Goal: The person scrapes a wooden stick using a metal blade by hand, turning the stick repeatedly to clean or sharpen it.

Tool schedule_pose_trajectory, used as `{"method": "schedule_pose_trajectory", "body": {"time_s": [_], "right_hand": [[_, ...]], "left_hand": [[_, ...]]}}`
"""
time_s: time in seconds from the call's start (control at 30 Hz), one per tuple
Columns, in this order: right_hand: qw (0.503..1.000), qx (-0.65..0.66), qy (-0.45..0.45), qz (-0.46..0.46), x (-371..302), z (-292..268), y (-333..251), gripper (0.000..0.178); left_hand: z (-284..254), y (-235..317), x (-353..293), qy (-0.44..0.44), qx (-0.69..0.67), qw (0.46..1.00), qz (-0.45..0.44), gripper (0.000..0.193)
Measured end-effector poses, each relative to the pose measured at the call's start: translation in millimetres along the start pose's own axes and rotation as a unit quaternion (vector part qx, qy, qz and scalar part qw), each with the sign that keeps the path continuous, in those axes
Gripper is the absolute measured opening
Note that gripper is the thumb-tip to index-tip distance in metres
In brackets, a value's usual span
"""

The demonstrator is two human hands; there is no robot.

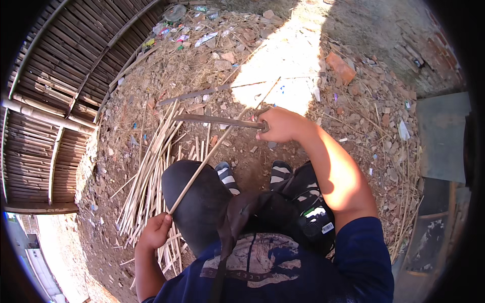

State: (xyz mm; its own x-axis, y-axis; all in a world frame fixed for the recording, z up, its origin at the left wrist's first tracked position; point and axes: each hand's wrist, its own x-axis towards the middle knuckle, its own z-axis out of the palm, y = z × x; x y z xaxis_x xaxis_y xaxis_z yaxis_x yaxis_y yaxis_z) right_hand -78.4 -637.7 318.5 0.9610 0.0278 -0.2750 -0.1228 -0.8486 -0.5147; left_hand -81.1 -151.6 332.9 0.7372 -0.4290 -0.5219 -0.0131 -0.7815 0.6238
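Note:
My left hand (153, 233) is closed around the lower end of a long thin bamboo strip (198, 170). The strip slants up and to the right, passing over my left knee. In my right hand (281, 125) is the handle of a machete (214, 119), whose long dark blade points left and has a bent tip. Blade and strip cross a little left of my right hand; whether they touch, I cannot tell. A heap of split bamboo strips (150, 174) lies on the ground by my left leg, partly hidden by my knee and left arm.
A bamboo slat wall (60, 65) rises at the left. Dry straw, rubble and litter cover the ground, with an orange brick (341, 68) at the far right. A dark stick (202, 94) lies beyond the machete. A grey panel (443, 136) stands at the right.

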Motion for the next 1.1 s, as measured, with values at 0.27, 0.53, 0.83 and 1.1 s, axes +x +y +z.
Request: {"method": "schedule_pose_trajectory", "body": {"time_s": [0.27, 0.53, 0.83, 1.1], "right_hand": [[0.992, 0.091, 0.061, 0.063, 6.1, -14.0, 41.6, 0.062], [0.999, 0.015, -0.016, -0.034, 1.5, 1.0, 4.1, 0.048], [0.998, 0.048, 0.011, 0.028, 0.5, -7.4, 19.2, 0.052], [0.989, 0.13, 0.037, 0.063, 3.8, -7.9, 45.7, 0.053]], "left_hand": [[-1.7, -0.7, 5.5, -0.013, -0.037, 0.999, 0.019, 0.049], [3.8, 1.4, 3.3, 0.02, 0.003, 0.999, 0.025, 0.047], [11.7, -0.2, 5.1, 0.08, 0.074, 0.992, 0.068, 0.048], [6.8, 14.1, 5.7, 0.06, 0.041, 0.994, 0.085, 0.05]]}}
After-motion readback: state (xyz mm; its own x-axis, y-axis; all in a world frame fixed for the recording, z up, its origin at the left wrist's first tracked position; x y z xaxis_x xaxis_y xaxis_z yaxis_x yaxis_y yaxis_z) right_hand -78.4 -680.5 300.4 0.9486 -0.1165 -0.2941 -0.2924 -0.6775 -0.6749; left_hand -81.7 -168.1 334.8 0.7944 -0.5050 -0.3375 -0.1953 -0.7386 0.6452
